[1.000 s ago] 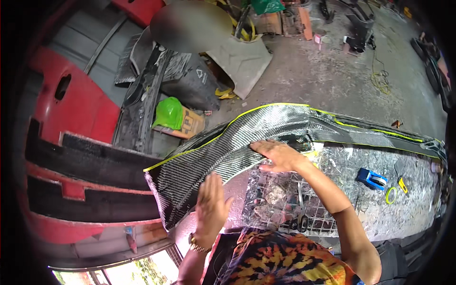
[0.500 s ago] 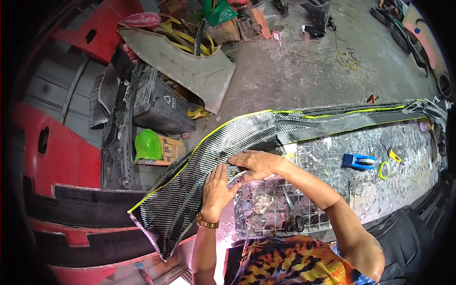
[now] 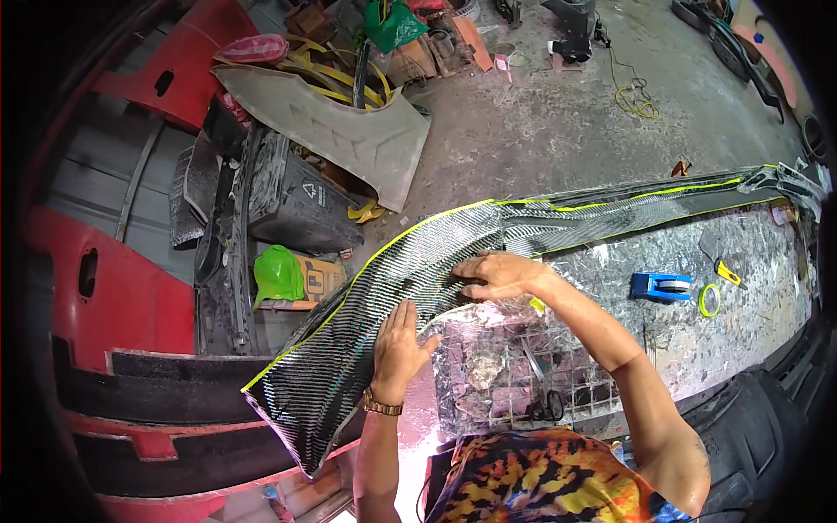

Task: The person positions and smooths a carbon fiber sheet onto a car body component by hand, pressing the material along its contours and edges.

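A long curved part is covered with black-and-silver woven carbon fibre cloth, its far edge lined with yellow-green tape. My left hand lies flat on the cloth near its close edge, fingers stretched and together, with a watch on the wrist. To its right, my right hand rests on the same cloth by the bend, fingers spread and slightly curved, holding nothing that shows. Below the right forearm, scissors with black handles lie on a wire grid.
On the stained workbench at right sit a blue tape dispenser, a yellow-green tape roll and a yellow utility knife. Red panels stand at left. A dark bin and a grey fender are beyond the part.
My right hand has slid to the right over the cloth, away from my left hand. The left hand has stayed nearly in place. The view has shifted slightly.
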Tool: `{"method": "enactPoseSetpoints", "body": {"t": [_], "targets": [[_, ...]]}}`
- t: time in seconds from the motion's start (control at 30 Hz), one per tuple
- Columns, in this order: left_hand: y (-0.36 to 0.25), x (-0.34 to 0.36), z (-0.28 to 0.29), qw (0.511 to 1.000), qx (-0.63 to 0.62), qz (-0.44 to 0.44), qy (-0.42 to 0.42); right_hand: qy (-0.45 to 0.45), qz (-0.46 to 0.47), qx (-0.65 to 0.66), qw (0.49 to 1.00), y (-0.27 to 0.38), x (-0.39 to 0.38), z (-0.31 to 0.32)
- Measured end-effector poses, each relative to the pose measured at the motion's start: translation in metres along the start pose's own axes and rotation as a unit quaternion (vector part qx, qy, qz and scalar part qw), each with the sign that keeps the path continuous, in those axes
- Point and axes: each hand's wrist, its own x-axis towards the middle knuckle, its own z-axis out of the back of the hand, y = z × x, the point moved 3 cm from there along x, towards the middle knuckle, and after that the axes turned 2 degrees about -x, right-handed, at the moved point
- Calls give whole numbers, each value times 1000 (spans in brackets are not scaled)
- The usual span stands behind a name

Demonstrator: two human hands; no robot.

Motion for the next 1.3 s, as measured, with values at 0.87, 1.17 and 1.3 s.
{"method": "enactPoseSetpoints", "body": {"t": [0.87, 1.17, 1.3], "targets": [[-74, -174, -85, 862, -412, -159, 250, -86, -404, -112, 904, -10, -218, -265], [81, -240, -122, 846, -415, -94, 321, -59, -495, -154, 853, 16, -211, -265], [139, -255, -136, 826, -467, -72, 307, -33, -562, -74, 823, 68, -220, -263]]}}
